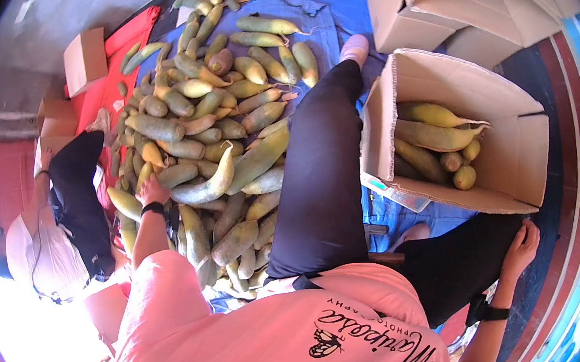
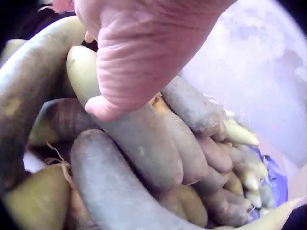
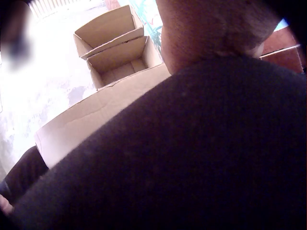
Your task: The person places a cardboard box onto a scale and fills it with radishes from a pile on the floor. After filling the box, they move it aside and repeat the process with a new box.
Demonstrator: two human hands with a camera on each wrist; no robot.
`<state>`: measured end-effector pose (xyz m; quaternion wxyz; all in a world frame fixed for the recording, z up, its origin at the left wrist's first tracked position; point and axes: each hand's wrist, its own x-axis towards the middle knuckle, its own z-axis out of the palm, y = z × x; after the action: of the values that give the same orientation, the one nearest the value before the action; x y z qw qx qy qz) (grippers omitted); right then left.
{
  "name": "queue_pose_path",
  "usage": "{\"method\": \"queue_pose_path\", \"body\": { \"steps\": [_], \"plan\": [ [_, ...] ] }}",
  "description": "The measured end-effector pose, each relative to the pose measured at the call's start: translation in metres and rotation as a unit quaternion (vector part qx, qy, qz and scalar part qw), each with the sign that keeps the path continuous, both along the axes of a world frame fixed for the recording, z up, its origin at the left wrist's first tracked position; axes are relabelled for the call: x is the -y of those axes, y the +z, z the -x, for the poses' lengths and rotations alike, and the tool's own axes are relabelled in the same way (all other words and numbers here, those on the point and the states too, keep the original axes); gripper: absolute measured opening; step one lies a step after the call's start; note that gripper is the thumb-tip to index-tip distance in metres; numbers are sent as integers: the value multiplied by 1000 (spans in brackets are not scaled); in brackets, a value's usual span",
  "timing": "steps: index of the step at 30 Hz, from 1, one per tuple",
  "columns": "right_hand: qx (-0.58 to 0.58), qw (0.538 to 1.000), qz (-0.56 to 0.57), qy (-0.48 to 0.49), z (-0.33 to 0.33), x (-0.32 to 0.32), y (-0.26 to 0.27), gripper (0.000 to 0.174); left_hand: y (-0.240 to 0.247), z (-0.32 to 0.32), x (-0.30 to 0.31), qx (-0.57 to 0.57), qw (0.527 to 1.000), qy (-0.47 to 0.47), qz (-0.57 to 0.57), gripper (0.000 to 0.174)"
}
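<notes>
My left hand (image 1: pixel 153 191) reaches into a big heap of green radishes (image 1: pixel 190 149). In the left wrist view its thumb bends over a green radish (image 2: pixel 144 148) with a pale tip, the other fingers mostly hidden behind the palm. A curved radish (image 2: pixel 108 177) lies just below it, and a long dark one (image 2: pixel 29 91) arches at the left. My right hand (image 1: pixel 521 247) rests on my right knee with relaxed fingers and nothing in it. Between my legs stands an open cardboard box (image 1: pixel 491 97) with several radishes (image 1: pixel 435 137) inside.
Other cardboard boxes (image 1: pixel 427 4) stand at the back right. Blue sheeting (image 1: pixel 328 12) lies under the heap, with red cloth (image 1: pixel 97 88) to its left. Another person (image 1: pixel 43 245) sits at the far left beside the heap. Smaller cartons (image 1: pixel 85 61) stand behind.
</notes>
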<state>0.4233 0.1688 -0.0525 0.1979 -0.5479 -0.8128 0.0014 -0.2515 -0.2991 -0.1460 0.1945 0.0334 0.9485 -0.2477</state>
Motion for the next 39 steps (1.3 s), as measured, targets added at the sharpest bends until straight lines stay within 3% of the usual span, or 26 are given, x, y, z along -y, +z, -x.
{"method": "queue_pose_path", "body": {
  "steps": [3,5,10,12,15,17,20,24,29,33,35,39],
  "plan": [
    [-3,1000,-3,-21,7,4,4,14,0,-2,3,-33,997,-72,-16,71],
    [-3,1000,-8,-16,11,6,8,12,3,-10,-6,-24,991,-103,81,67],
    [-9,999,-25,-22,17,10,13,11,-3,-26,8,-28,988,-148,19,71],
    [-22,999,-35,-11,19,9,14,10,2,-36,5,-1,995,-45,-85,69],
    [-29,998,-44,-16,23,11,16,10,11,-54,-3,-23,986,-22,-166,68],
    [-30,998,-45,-17,22,11,15,9,23,-70,-18,-55,976,-54,-204,62],
    [-53,997,-52,-7,19,12,16,9,36,-77,-38,-96,901,-72,-416,61],
    [-63,996,-56,-17,14,13,13,9,86,-90,-93,-120,846,-124,-505,59],
    [-90,994,-60,-26,7,16,11,9,167,-131,-177,-6,771,-197,-605,48],
    [-106,992,-65,-28,1,18,9,9,211,-171,-225,44,749,-239,-616,49],
    [-111,991,-73,-29,-2,18,10,9,227,-190,-249,141,744,-271,-595,57],
    [-119,990,-69,-35,-3,18,9,8,240,-224,-303,255,685,-325,-600,66]
  ]
}}
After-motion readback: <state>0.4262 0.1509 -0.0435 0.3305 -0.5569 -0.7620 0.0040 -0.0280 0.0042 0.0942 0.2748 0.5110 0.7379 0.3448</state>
